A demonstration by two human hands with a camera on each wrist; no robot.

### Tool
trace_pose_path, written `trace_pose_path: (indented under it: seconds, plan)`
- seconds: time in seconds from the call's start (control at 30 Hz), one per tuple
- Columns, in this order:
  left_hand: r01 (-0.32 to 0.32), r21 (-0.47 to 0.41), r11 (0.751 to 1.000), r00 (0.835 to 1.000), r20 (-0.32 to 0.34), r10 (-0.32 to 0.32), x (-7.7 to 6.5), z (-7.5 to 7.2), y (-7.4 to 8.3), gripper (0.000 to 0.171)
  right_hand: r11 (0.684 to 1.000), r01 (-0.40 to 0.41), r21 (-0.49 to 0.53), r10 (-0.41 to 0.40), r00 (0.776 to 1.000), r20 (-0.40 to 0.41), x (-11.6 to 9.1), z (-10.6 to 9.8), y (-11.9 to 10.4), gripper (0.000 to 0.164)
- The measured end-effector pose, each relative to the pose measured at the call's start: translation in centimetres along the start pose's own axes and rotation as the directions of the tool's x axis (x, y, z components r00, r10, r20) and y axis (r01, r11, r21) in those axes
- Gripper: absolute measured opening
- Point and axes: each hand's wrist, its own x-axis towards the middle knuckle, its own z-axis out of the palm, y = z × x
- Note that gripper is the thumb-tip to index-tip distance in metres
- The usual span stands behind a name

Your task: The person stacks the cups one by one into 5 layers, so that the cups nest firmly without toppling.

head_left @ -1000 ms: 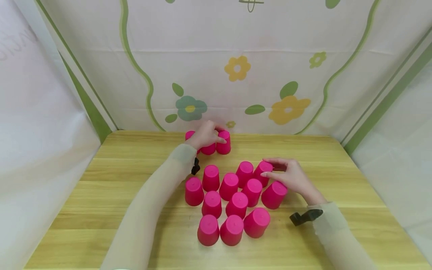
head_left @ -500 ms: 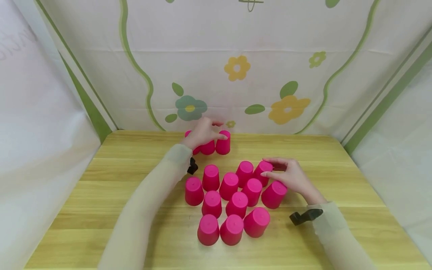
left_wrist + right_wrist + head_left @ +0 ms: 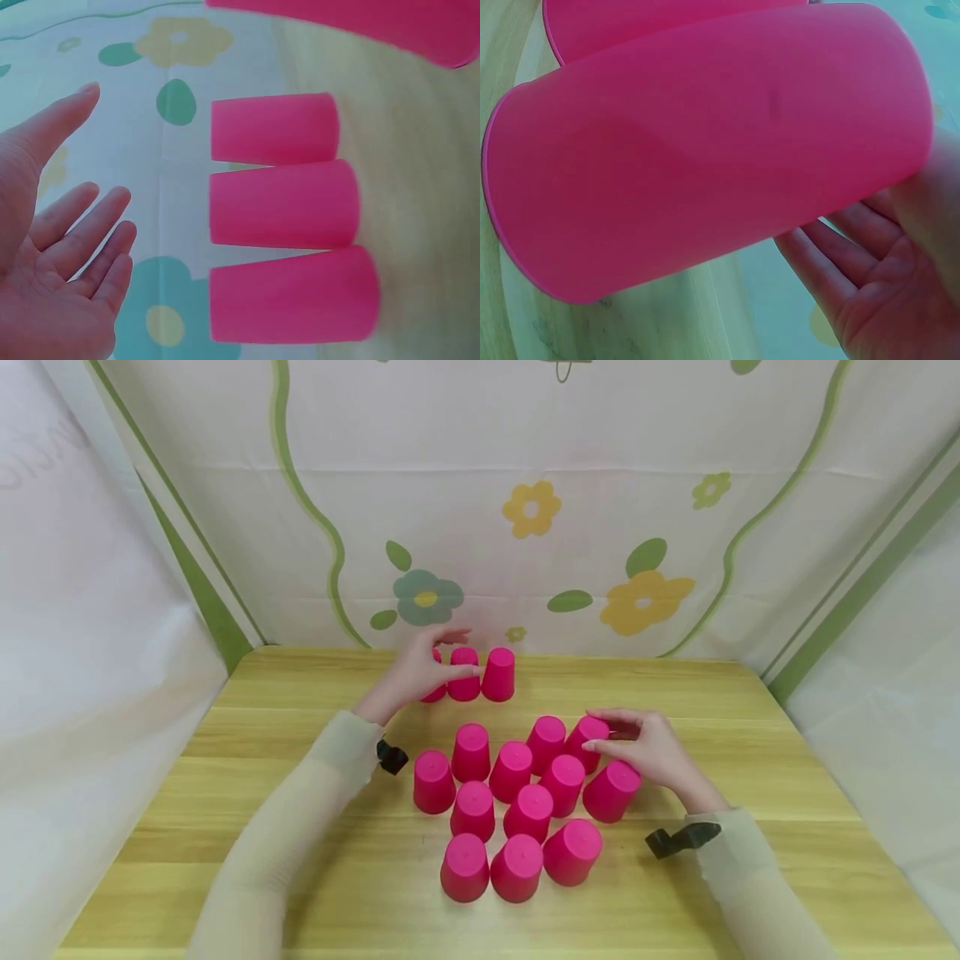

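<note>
Three upside-down pink cups stand in a row by the back curtain, the right one [image 3: 498, 675] fully in sight and the left one mostly behind my left hand [image 3: 420, 667]. That hand holds nothing; in the left wrist view its fingers [image 3: 86, 240] are spread apart from the row's middle cup [image 3: 281, 204]. My right hand [image 3: 651, 747] has thumb and fingers on either side of the pink cup [image 3: 585, 745] at the group's far right corner. A nearer cup [image 3: 705, 150] hides part of the right hand in the right wrist view.
Several more upside-down pink cups [image 3: 528, 814] stand close together in the middle of the wooden table [image 3: 240, 760]. A flowered white curtain [image 3: 480, 527] rises at the table's back edge, with white cloth on both sides.
My left hand has let go of the right cup of the back row and drawn back to the left. The right hand stays at its cup.
</note>
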Motion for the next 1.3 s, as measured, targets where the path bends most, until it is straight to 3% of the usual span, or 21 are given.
trace_pose_path:
  seconds: [0.1,0.23,0.57,0.73,1.03,1.3]
  plan:
    - [-0.016,-0.046,0.999,0.999,-0.029,0.014,-1.6,-0.1,-0.8,0.065,1.000,-0.005,0.016,0.005,1.000,0.002,0.0,0.0,-0.1,0.058]
    - [0.015,-0.099,0.995,0.999,-0.040,-0.020,-3.9,-0.2,-1.5,0.064,1.000,-0.003,0.030,0.003,1.000,0.004,0.0,0.0,-0.1,0.058]
    - [0.054,-0.083,0.995,0.997,0.058,-0.050,-7.8,1.3,-1.5,0.059,0.999,-0.025,0.045,0.024,1.000,0.007,0.0,0.0,0.0,0.059]
    - [0.092,-0.075,0.993,0.990,0.113,-0.083,-8.5,2.1,-1.2,0.060,0.999,-0.030,0.036,0.030,1.000,0.007,0.1,-0.2,0.0,0.059]
    - [0.150,-0.066,0.986,0.978,0.156,-0.139,-8.7,2.7,-1.8,0.058,1.000,0.013,-0.028,-0.012,1.000,0.026,1.1,-0.9,-0.3,0.055]
    - [0.135,-0.049,0.990,0.973,0.194,-0.123,-8.4,2.8,-2.3,0.051,0.999,0.033,-0.041,-0.034,0.999,-0.025,3.1,-3.1,-1.0,0.056]
